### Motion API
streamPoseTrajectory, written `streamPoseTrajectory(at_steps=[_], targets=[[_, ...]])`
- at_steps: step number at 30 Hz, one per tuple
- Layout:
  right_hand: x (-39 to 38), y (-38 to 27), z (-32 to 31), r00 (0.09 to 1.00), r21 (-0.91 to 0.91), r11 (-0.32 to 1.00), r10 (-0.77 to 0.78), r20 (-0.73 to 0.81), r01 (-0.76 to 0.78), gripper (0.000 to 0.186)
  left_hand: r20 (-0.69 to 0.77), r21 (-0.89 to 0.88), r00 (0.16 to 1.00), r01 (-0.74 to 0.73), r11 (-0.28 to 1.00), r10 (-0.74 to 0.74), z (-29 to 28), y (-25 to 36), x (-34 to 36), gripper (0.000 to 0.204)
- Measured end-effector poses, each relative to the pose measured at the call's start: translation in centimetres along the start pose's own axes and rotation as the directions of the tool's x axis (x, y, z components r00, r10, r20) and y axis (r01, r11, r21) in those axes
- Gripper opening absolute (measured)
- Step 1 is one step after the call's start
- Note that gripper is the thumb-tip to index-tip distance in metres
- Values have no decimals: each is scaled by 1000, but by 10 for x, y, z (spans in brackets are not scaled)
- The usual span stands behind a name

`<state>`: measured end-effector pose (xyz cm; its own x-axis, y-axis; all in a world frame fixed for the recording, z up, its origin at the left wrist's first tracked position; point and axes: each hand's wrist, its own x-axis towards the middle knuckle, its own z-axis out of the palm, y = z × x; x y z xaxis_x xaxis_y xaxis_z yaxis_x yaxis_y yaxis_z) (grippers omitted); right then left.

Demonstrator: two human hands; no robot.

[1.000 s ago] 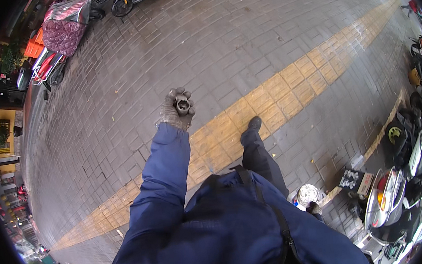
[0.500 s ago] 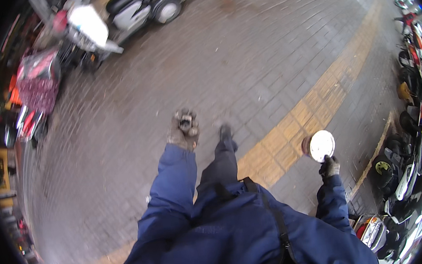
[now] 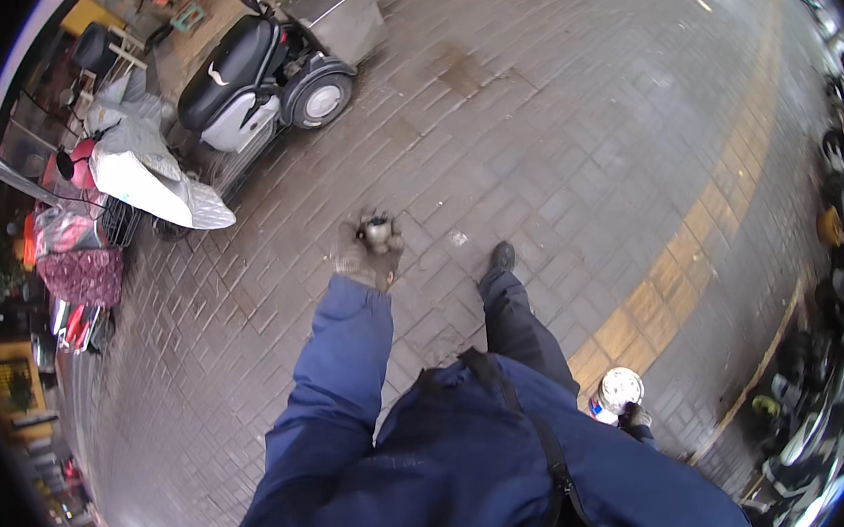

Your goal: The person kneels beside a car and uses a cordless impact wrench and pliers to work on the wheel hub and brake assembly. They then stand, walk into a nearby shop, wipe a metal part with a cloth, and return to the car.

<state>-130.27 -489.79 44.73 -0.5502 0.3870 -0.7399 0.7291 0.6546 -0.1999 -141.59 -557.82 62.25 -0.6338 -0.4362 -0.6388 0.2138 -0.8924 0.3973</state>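
Note:
My left hand (image 3: 359,253), in a dirty grey-brown work glove, is held out ahead of me over the pavement. Its fingers are curled round a small, pale, shiny object (image 3: 377,232), too blurred to name. Low at my right side hangs a round bucket (image 3: 621,388) with a white top and a coloured patch on its side. My right hand (image 3: 636,415), gloved as well, grips the bucket at its rim, and most of that forearm is hidden behind my dark blue jacket (image 3: 459,461).
Wet grey paving (image 3: 531,133) stretches ahead, with a yellow tactile strip (image 3: 665,292) running up to the right. At the upper left stand a three-wheeled scooter (image 3: 256,87) and a vehicle under a silver cover (image 3: 148,177). A row of parked motorbikes (image 3: 838,197) lines the right edge.
The bucket and my right hand have swung back and down, closer to my body. My leg has stepped forward, and the parked scooter shows lower in the view. My left hand keeps its place.

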Motion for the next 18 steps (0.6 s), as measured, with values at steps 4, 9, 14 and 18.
streamPoseTrajectory(at_steps=[4,9,14,18], targets=[[112,-229,-12,997,377,923,80,15,-80,20,129,-52,992,-3,999,10,101,28,115,19],[161,-566,-90,988,646,751,-146,-44,139,21,64,-187,996,-50,981,63,224,65,232,16],[200,-832,-118,931,650,684,-348,-108,331,13,222,-129,971,-57,990,85,313,104,389,18],[250,-947,-110,923,668,647,-338,-182,368,14,39,-11,999,28,1000,-28,399,149,535,19]])
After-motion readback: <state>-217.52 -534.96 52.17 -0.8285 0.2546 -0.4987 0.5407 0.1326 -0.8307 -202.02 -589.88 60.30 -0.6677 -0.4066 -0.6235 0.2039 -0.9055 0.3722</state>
